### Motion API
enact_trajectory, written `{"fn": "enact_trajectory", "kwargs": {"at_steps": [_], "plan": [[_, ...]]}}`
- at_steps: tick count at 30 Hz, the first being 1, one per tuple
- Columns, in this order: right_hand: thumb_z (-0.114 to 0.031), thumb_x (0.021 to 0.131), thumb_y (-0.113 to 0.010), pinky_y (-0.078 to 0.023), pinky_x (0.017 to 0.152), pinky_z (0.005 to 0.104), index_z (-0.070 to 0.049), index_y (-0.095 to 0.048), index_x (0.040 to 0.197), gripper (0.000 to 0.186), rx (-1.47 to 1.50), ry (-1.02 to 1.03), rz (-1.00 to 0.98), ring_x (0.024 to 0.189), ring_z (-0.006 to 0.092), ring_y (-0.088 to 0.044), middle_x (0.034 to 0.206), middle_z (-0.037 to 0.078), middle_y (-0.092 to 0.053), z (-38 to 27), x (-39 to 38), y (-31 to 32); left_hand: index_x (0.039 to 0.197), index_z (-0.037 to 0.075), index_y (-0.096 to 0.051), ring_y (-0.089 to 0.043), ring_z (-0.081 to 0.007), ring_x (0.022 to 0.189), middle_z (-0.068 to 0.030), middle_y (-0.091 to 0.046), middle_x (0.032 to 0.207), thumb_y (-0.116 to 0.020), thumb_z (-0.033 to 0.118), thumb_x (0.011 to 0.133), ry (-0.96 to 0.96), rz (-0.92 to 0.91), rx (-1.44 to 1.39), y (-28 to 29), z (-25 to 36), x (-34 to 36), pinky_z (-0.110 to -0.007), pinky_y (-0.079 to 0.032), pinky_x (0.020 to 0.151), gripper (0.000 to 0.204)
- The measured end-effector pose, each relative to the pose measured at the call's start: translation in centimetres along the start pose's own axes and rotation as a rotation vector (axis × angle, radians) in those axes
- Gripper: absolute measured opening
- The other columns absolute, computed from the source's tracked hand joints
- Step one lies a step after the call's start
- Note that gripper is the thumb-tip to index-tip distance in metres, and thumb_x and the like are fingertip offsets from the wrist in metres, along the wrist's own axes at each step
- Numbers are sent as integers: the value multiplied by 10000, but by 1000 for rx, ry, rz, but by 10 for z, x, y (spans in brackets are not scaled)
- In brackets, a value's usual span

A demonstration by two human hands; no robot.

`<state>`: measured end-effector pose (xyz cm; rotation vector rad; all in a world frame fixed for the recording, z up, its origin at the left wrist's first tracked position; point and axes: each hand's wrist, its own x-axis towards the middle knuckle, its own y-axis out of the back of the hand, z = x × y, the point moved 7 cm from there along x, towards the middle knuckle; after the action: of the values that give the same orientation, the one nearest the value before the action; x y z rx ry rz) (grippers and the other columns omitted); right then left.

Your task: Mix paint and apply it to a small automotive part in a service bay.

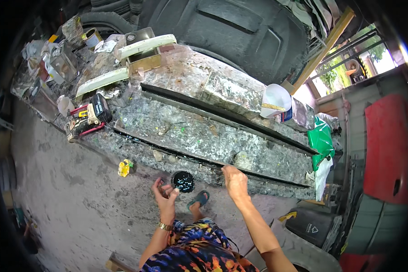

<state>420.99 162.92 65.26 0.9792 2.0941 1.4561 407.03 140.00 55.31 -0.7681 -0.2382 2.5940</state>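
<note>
My left hand (165, 195), a watch on its wrist, holds a round black cup (183, 181) from its left side, just off the bench's near edge. Dark, glossy contents with bluish glints show inside the cup. My right hand (236, 182) is closed, its fingertips pinched at a long thin black strip (195, 157) lying along the front of the bench. Whatever sits between those fingers is hidden or too small to name. A second, wider black strip (226, 117) runs roughly parallel to it, farther back on the paint-spattered workbench (186, 128).
A cordless power tool (88, 119) lies at the bench's left, near pale curved pieces (103, 81). At the right stand a white bucket (276, 100) and a green bag (322, 138). Yellow crumpled material (125, 167) hangs near the front edge. A large black panel (231, 31) leans behind.
</note>
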Motion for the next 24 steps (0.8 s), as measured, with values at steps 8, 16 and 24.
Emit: {"fn": "enact_trajectory", "kwargs": {"at_steps": [8, 16, 24], "plan": [[-77, 867, -678, -539, 661, 384, -8, -704, 910, 85, 250, -83, 111, 726, 321, -677, 833, 179, -685, 17, -29, 98, 1427, 112, -305, -573, -180, 1001, -88, -489, 1112, -752, 24, 786, 18, -111, -67, -42, -26, -25, -292, -512, 815, 786], [-130, 901, -667, -487, 505, 318, -14, -687, 902, 117, 390, 155, -64, 566, 199, -634, 742, 131, -669, -9, -54, 75, 1422, 138, -324, -523, -151, 989, -58, -484, 1102, -764, 40, 790, -80, -54, 30, -80, -40, -57, -271, -495, 839, 777], [-202, 902, -697, -326, 393, 235, -79, -621, 811, 171, 1415, -872, -154, 440, 70, -473, 601, 19, -591, 104, -90, -15, 1411, 129, -338, -517, -101, 860, -38, -480, 1053, -729, -20, 789, -32, 42, -186, -78, -60, -53, -253, -521, 751, 749]]}}
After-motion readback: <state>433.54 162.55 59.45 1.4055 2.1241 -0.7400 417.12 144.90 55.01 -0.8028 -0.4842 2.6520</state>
